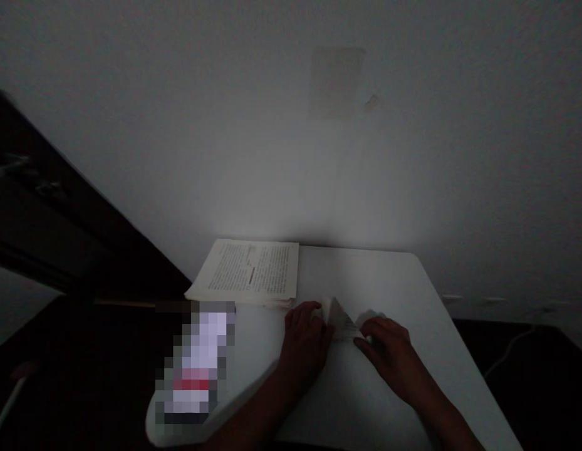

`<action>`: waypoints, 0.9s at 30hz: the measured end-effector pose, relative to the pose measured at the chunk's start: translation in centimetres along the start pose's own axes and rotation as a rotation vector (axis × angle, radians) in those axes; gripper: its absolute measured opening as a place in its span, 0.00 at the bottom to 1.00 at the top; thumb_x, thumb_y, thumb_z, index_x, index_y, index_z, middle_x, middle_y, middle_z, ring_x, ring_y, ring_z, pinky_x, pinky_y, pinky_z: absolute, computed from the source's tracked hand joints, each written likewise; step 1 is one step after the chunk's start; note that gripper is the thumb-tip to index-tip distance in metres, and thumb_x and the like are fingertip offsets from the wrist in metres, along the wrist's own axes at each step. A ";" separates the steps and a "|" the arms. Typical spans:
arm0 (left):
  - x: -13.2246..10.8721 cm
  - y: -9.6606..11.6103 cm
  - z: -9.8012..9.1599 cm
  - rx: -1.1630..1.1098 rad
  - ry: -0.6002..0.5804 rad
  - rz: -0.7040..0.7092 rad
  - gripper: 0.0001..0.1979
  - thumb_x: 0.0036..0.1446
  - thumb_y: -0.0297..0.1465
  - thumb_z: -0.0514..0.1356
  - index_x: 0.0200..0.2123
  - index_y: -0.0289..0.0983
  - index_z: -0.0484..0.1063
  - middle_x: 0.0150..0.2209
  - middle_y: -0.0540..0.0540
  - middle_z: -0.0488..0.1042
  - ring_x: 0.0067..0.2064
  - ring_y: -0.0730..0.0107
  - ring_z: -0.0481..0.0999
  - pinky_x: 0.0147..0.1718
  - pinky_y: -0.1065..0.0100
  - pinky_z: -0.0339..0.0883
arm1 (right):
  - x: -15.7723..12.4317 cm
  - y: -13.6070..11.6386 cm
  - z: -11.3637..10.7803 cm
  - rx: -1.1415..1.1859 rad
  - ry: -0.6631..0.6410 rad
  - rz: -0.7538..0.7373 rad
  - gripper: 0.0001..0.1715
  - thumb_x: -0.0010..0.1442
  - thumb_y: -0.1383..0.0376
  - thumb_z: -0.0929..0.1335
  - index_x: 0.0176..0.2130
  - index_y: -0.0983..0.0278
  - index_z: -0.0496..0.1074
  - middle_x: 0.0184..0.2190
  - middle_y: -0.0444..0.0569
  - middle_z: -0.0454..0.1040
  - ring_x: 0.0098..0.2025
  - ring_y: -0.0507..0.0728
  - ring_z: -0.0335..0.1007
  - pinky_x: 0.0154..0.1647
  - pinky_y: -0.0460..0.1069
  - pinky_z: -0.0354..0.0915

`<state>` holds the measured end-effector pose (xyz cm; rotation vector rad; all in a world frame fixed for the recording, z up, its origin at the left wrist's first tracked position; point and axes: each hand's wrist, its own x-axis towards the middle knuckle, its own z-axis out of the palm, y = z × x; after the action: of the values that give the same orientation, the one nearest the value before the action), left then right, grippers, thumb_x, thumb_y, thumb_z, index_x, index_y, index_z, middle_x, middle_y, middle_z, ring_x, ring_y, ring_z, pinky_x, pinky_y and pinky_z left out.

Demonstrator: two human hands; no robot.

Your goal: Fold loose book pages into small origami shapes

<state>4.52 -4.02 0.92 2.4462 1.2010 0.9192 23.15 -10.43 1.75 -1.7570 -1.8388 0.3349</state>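
Observation:
A small folded sheet of printed paper (343, 322) stands on the white table, with a pointed top and a sloping right edge. My left hand (306, 337) holds its left side, fingers curled and thumb against the paper. At the paper's right corner, my right hand (388, 351) pinches between thumb and fingers. Part of the sheet is hidden behind my fingers, and the dim light hides the finer folds.
A stack of printed pages (253, 270) lies at the table's back left, near the wall. In front of it is a pixelated bright, oblong object (199, 357). The white table (366, 407) has a rounded front-left corner. A dark door (60, 207) stands left.

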 end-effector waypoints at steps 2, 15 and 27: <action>0.1 0.1 -0.7 -0.106 0.018 0.042 0.04 0.56 0.28 0.55 0.30 0.36 0.67 0.46 0.41 0.68 0.51 0.60 0.64 0.50 0.55 0.57 | -0.2 0.0 -0.5 0.165 0.005 0.034 0.11 0.57 0.56 0.64 0.34 0.60 0.70 0.37 0.48 0.74 0.41 0.58 0.69 0.45 0.54 0.63; 2.3 1.7 -3.8 -0.899 -0.395 -0.459 0.05 0.49 0.31 0.57 0.27 0.34 0.67 0.22 0.51 0.68 0.24 0.74 0.67 0.24 0.71 0.62 | 0.5 -1.6 -2.0 0.842 -0.031 0.410 0.16 0.52 0.55 0.69 0.34 0.66 0.70 0.23 0.45 0.73 0.21 0.52 0.69 0.25 0.47 0.65; 1.3 -0.5 -1.1 -1.303 -0.323 -0.812 0.14 0.40 0.30 0.63 0.33 0.32 0.68 0.19 0.50 0.70 0.18 0.74 0.66 0.19 0.72 0.58 | 0.3 0.0 0.5 1.499 -0.131 0.671 0.17 0.46 0.64 0.74 0.38 0.66 0.73 0.14 0.45 0.72 0.18 0.55 0.71 0.20 0.49 0.66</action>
<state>4.11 -2.74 2.05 0.8993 0.8605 0.6434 22.89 -10.01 1.45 -1.0741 -0.4811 1.5760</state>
